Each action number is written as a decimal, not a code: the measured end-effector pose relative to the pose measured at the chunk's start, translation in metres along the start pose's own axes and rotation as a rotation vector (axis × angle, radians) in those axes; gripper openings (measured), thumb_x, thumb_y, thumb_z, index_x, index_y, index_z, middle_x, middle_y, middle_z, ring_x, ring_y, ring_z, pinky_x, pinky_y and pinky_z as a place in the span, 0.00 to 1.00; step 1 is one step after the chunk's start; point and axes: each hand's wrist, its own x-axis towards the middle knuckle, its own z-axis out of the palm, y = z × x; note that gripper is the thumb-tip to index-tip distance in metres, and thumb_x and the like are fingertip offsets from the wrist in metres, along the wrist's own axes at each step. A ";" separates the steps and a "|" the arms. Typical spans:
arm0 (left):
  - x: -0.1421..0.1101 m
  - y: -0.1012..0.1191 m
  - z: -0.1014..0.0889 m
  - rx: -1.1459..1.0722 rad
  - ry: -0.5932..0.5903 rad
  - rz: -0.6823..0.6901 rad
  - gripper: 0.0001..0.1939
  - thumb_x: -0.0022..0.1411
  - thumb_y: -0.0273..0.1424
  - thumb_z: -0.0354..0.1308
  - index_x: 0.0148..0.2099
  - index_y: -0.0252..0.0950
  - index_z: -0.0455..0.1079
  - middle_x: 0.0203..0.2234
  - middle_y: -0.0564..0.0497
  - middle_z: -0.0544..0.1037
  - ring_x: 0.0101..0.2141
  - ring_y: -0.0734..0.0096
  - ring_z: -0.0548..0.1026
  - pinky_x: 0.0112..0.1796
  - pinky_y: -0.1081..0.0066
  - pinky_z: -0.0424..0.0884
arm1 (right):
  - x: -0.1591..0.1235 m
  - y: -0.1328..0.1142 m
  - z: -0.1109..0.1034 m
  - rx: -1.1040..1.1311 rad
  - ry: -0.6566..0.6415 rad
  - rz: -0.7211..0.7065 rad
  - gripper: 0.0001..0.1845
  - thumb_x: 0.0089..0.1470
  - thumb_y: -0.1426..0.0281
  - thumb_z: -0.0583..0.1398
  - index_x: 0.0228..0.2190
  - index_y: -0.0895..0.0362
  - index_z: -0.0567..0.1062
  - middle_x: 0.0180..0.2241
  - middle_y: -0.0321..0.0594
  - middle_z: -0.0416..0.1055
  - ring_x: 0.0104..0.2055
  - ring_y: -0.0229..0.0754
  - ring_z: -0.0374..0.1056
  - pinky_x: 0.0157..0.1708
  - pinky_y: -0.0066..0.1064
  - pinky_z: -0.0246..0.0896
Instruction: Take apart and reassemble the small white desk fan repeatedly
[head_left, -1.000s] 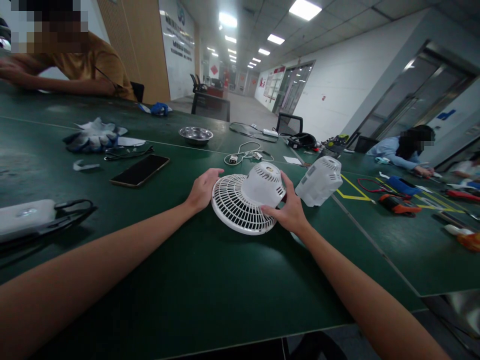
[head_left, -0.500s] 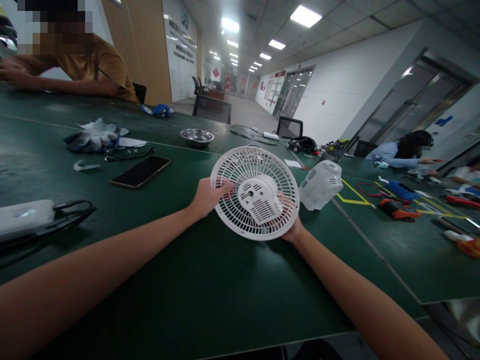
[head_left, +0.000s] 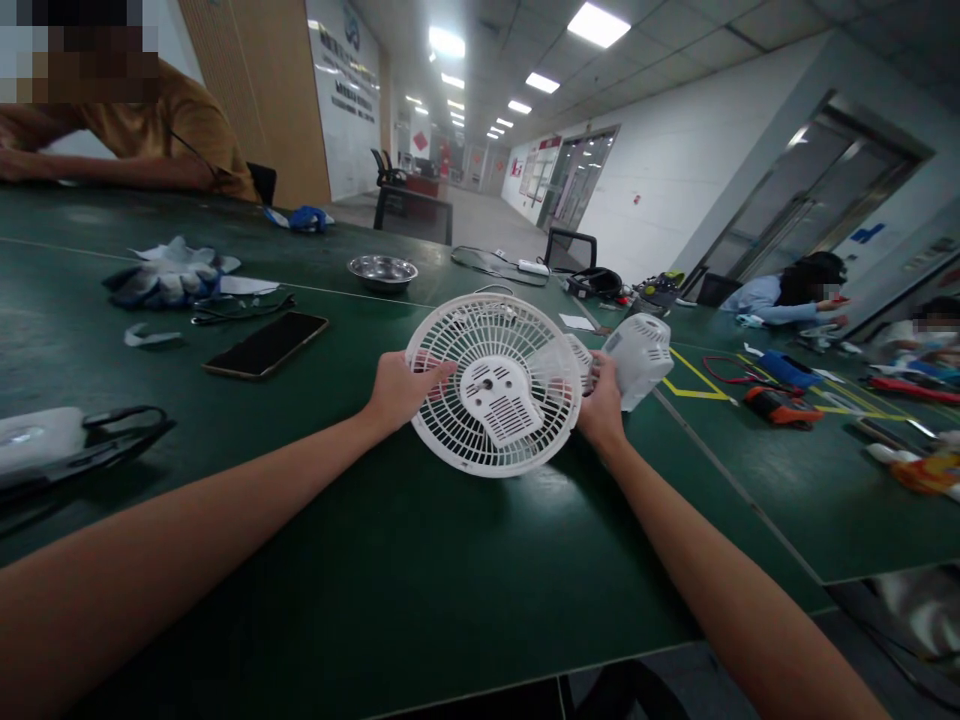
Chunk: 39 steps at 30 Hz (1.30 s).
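I hold a round white fan grille (head_left: 493, 397) upright over the green table (head_left: 420, 580), its inner side with a square hub plate facing me. My left hand (head_left: 397, 390) grips the grille's left rim, fingers curled through the bars. My right hand (head_left: 600, 405) grips the right rim, where a white domed motor cover shows behind the bars. A white fan body (head_left: 637, 358) lies on the table just right of my right hand.
A black phone (head_left: 266, 344), gloves (head_left: 169, 280), a metal bowl (head_left: 382, 270) and a white power bank with black cable (head_left: 45, 445) lie to the left. Red and blue tools (head_left: 780, 400) sit on the right. One person sits far left, others far right.
The grille lay face down on the table a second ago. I lifted and tipped it upright, and my right hand moved from the motor cover to the right rim.
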 end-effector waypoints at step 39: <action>0.007 0.001 -0.003 -0.093 0.025 -0.222 0.07 0.59 0.28 0.70 0.39 0.32 0.79 0.29 0.46 0.84 0.29 0.62 0.82 0.29 0.65 0.80 | 0.023 0.012 -0.040 -0.182 0.496 0.228 0.40 0.41 0.52 0.71 0.51 0.56 0.67 0.43 0.49 0.80 0.44 0.57 0.77 0.49 0.48 0.69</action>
